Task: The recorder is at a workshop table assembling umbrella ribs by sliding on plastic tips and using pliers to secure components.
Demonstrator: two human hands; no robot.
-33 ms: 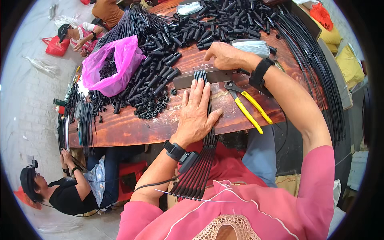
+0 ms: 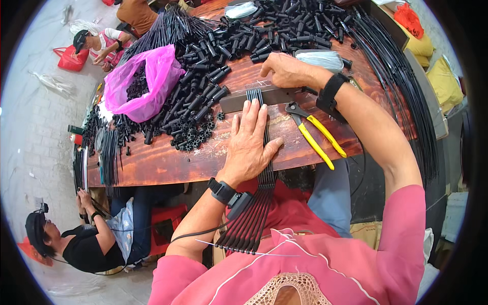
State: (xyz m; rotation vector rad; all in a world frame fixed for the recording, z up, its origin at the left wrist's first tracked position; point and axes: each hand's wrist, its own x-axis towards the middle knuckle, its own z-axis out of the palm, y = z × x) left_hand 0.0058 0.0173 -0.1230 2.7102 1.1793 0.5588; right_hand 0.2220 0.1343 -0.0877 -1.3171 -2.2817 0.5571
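My left hand (image 2: 247, 145) lies flat, fingers stretched out, on a row of thin black rods (image 2: 266, 179). The rods run from a dark upright metal bar (image 2: 234, 103) over the table edge to my lap. Through their knobbed near ends passes a thin pale wire (image 2: 277, 255). Beyond the bar, my right hand (image 2: 285, 71) is closed with bent fingers near the rods' far tips. Anything in its fingertips is hidden or too small to name. Cutting pliers (image 2: 328, 136) with yellow handles rest spread on the table, right of my left hand.
Black tubular parts (image 2: 284, 30) are heaped across the table (image 2: 152, 170). A pink plastic bag (image 2: 119, 96) holds small black pieces. Pale wires (image 2: 320, 60) lie in a tray beyond my right hand. Long black rods (image 2: 401, 86) line the right side. A co-worker (image 2: 86, 236) sits at left.
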